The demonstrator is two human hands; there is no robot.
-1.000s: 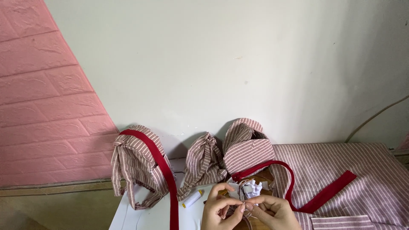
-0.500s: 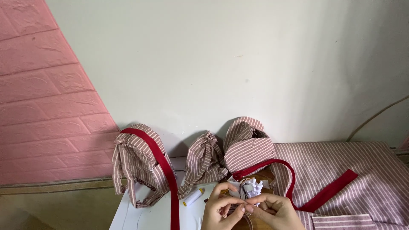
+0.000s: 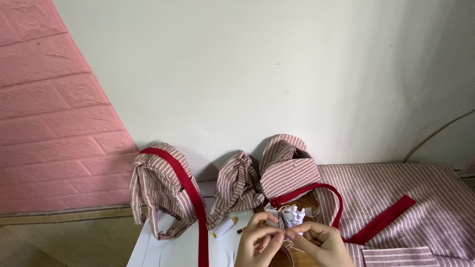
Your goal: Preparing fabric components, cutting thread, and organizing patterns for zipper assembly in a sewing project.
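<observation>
Camera tilted up slightly; hands unmoved. Left hand (image 3: 258, 242) and right hand (image 3: 316, 241) both pinch the small striped piece (image 3: 288, 217) beside white spool (image 3: 223, 227). Thread could snag if tugged.

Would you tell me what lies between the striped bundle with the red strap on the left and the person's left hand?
In the head view, a white thread spool lies on the white sheet between the striped bundle and the left hand.

- Soft, even daylight, moderately bright, no glare.
- White wall (image 3: 277, 74) darkens toward the right side.
- Striped fabric bundles (image 3: 163, 193) cast soft shadows on the wall behind.
- Focus sharp; no visible blur or edge distortion.
</observation>
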